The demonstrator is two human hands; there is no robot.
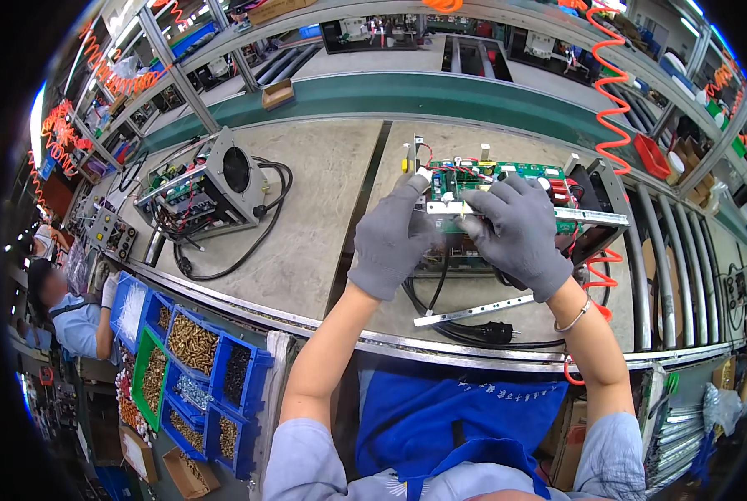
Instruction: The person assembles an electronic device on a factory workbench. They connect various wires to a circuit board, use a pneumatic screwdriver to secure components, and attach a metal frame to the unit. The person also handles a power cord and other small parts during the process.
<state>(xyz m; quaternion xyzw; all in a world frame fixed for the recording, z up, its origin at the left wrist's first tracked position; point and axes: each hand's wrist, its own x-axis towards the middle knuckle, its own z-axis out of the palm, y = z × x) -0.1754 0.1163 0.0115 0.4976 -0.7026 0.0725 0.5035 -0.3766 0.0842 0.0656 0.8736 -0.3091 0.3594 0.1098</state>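
An open electronics unit (557, 179) with green circuit boards and wires stands on the bench before me. Across its near side runs a perforated metal bar (586, 217). My left hand (392, 242), in a grey glove, is closed at the unit's left corner, its fingertips by a white connector and the thumb blurred; what lies between them is hidden. My right hand (519, 238), gloved too, has its fingers curled over the bar and the thumb below it. A second metal strip (478, 311) lies on the bench nearer me, beside a black power plug (494, 332).
Another open unit (215, 188) with a fan and black cable stands left. Blue bins (238, 367) and a green bin (149, 376) hold screws and small parts at lower left. Metal rollers (678, 267) lie right. An orange coiled hose (611, 92) hangs nearby. A co-worker (77, 313) is at far left.
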